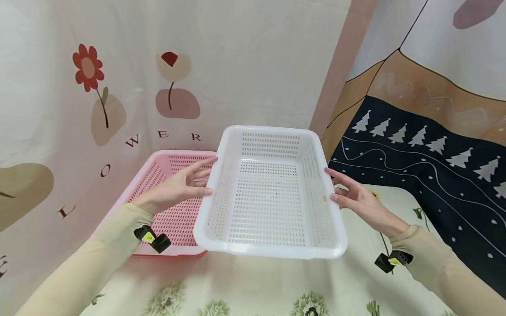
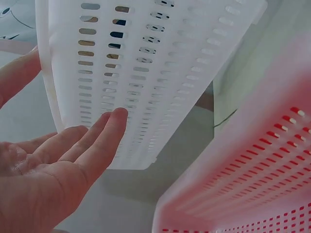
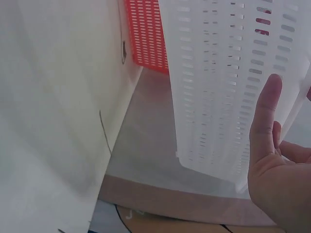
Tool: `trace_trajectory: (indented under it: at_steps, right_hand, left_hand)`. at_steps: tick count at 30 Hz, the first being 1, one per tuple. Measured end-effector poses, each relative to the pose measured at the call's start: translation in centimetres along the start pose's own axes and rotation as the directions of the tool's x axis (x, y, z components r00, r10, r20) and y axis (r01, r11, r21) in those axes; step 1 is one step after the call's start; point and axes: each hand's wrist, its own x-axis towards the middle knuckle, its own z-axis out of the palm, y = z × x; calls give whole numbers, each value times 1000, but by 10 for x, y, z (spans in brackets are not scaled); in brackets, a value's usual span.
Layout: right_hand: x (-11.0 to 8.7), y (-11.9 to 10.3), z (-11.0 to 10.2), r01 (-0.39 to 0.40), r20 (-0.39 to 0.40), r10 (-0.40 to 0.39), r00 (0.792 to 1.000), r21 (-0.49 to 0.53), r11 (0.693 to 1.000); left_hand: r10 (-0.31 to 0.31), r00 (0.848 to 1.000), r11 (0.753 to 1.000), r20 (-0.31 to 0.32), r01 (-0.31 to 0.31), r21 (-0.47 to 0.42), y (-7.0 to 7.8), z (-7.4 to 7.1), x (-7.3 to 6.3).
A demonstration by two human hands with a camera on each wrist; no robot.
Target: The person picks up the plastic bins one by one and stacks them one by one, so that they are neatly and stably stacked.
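A white plastic basket (image 1: 272,197) with slotted walls and floor is held up between both hands, tilted so that its inside shows in the head view. My left hand (image 1: 179,186) grips its left rim, thumb on the edge and fingers against the outer wall. On the opposite side my right hand (image 1: 361,202) holds the right rim the same way. The wrist views show the fingers along the slotted outer wall (image 2: 141,73). Behind the left forearm a pink basket (image 1: 174,251) sits on the table, its right part hidden by the white one.
A pale cloth with a green flower print covers the table (image 1: 253,285). Behind it hangs a curtain (image 1: 253,66) with flowers and letters. At the right is a dark blue cloth (image 1: 415,175) with white trees.
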Motion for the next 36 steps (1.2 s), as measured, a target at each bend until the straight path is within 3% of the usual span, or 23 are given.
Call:
trace_trajectory:
  at_steps: [11,17,25,36]
  right_hand:
    - [13,-7,8,-26,11,26,1000,15,1000]
    - [23,-10,16,5,11,-5,1000,31,999]
    - [37,-10,29,11,16,-12,1000,45,999]
    - [55,-12,46,44,33,-46,998,72,996]
  left_hand:
    - [-1,1000,998,-27,3,58,7,-14,-14]
    - [43,998,994,-41,-39,101,15,-24,-21]
    - [97,992,986,-82,-85,140,15,-38,-32]
    - [70,992,983,-107,-50,179,7,-53,-50]
